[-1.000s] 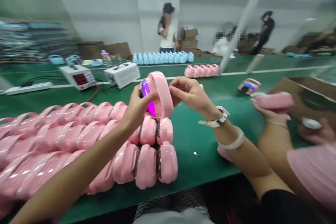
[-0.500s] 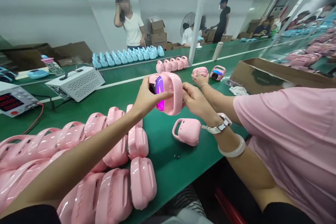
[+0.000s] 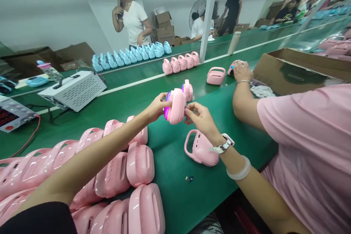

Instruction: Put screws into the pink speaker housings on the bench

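Note:
My left hand [image 3: 157, 108] is closed around a pink portable speaker [image 3: 178, 108] with a purple-lit front, held above the green table. At the speaker's rear side, the fingers of my right hand [image 3: 201, 117] are pinched together; what lies between them is hidden. Directly behind is another pink shape [image 3: 188, 90] with a purple edge; I cannot tell if it is a second speaker. Below my right hand, a pink speaker [image 3: 205, 150] with a loop handle lies on the table. Nearer me are small dark pieces [image 3: 189, 179], too small to name.
Rows of pink speakers [image 3: 140, 164] fill the left side. A co-worker's hand [image 3: 242, 70] covers a lit speaker at right, before a cardboard box [image 3: 270, 69]. A handled speaker [image 3: 216, 76] stands on the belt. A grey metal unit [image 3: 74, 89] stands at left.
The held speaker has turned and its broad handle arc no longer faces me; it sits farther from the camera. The co-worker's hand has moved right from one speaker to another.

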`<state>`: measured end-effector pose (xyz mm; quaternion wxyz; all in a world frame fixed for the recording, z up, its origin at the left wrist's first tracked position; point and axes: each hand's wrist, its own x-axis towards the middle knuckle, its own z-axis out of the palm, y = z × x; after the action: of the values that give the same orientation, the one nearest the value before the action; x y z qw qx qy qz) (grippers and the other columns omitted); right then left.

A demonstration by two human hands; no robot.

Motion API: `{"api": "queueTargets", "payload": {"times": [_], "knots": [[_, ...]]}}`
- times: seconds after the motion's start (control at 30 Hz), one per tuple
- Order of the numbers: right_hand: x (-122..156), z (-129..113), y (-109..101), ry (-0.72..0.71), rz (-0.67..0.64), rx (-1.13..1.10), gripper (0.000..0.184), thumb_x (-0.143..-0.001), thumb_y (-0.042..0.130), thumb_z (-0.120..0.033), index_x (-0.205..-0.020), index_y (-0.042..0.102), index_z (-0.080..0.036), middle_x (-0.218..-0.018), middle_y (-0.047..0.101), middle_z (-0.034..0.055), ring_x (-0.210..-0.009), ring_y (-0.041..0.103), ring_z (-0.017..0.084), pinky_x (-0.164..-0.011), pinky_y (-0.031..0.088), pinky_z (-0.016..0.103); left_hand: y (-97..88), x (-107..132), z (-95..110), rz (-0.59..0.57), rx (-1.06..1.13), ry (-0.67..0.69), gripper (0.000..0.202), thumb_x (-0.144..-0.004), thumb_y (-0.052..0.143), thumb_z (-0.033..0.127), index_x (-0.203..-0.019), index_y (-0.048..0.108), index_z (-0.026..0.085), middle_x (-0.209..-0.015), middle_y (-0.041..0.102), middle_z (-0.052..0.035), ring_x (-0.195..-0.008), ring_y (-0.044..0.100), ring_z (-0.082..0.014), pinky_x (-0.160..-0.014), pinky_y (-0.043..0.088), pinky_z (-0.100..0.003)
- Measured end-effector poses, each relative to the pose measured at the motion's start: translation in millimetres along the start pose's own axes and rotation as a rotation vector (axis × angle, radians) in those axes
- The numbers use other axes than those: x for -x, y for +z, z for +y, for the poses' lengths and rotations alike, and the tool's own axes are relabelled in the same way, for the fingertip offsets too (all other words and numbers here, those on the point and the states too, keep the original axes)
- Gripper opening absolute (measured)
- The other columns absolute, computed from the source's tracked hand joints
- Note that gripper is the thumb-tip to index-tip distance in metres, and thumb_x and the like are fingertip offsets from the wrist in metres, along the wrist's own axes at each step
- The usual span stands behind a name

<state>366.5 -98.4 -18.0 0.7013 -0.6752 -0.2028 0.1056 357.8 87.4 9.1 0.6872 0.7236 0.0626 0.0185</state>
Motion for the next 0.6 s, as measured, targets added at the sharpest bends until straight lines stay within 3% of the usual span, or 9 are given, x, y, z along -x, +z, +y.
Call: {"api": "queueTargets", "payload": {"times": [0.13, 0.3, 0.4, 0.47, 0.53, 0.6], "knots": [[-2, 0, -1, -0.001, -0.001, 0.007, 0.038, -0.068, 0.072, -0.052, -0.077, 0.059, -0.018, -0.071, 0.061, -0.001, -0.052, 0.06, 0.011, -0.05, 0.052, 0.026, 1.8, 3, 6, -0.019, -0.036, 0.025, 0.069, -0.043, 0.079, 0.022, -0.106, 0.051, 0.016, -0.088, 0.058, -0.0008, -0.075, 0.055, -0.0152, -0.061, 0.04, -0.024], [-1, 2, -9, 0.002, 0.07, 0.08, 0.016, -0.078, 0.065, -0.032, -0.073, 0.058, -0.018, -0.056, 0.056, -0.0038, -0.048, 0.055, 0.011, -0.049, 0.046, 0.024, 5.2, 7, 4, -0.033, -0.111, 0.025, 0.072, -0.042, 0.077, 0.023, -0.108, 0.048, 0.017, -0.077, 0.057, 0.0022, -0.066, 0.053, -0.0139, -0.058, 0.038, -0.023], [18, -1, -18, -0.005, 0.131, 0.127, 0.011, -0.084, 0.054, -0.022, -0.073, 0.055, -0.02, -0.054, 0.053, -0.0045, -0.049, 0.053, 0.012, -0.052, 0.045, 0.026, -3.4, 5, 3, -0.029, -0.112, 0.045, 0.067, -0.04, 0.075, 0.019, -0.103, 0.051, 0.018, -0.076, 0.057, 0.0026, -0.064, 0.053, -0.0134, -0.056, 0.036, -0.023], [46, 0, -20, -0.061, 0.033, 0.241, 0.014, -0.083, 0.056, -0.017, -0.069, 0.057, -0.02, -0.059, 0.058, -0.0018, -0.058, 0.056, 0.014, -0.059, 0.048, 0.03, -15.5, -1, 3, 0.03, -0.101, 0.032, 0.053, -0.042, 0.073, 0.02, -0.091, 0.055, 0.017, -0.071, 0.055, 0.0028, -0.06, 0.05, -0.0122, -0.053, 0.034, -0.022], [83, 8, -16, -0.182, -0.243, 0.5, 0.017, -0.082, 0.059, -0.014, -0.065, 0.06, -0.019, -0.068, 0.064, 0.0022, -0.072, 0.06, 0.02, -0.074, 0.052, 0.039, -30.7, -13, -1, 0.123, -0.083, -0.034, 0.034, -0.047, 0.07, 0.029, -0.075, 0.054, 0.017, -0.06, 0.048, 0.0028, -0.053, 0.043, -0.0107, -0.049, 0.03, -0.023], [118, 21, -8, -0.274, -0.386, 0.776, 0.014, -0.081, 0.061, -0.011, -0.069, 0.065, -0.018, -0.08, 0.067, 0.0065, -0.09, 0.061, 0.027, -0.091, 0.048, 0.053, -46.8, -30, -8, 0.225, -0.104, -0.16, 0.028, -0.054, 0.067, 0.039, -0.066, 0.052, 0.018, -0.053, 0.044, 0.0018, -0.051, 0.04, -0.012, -0.048, 0.03, -0.026]]}}
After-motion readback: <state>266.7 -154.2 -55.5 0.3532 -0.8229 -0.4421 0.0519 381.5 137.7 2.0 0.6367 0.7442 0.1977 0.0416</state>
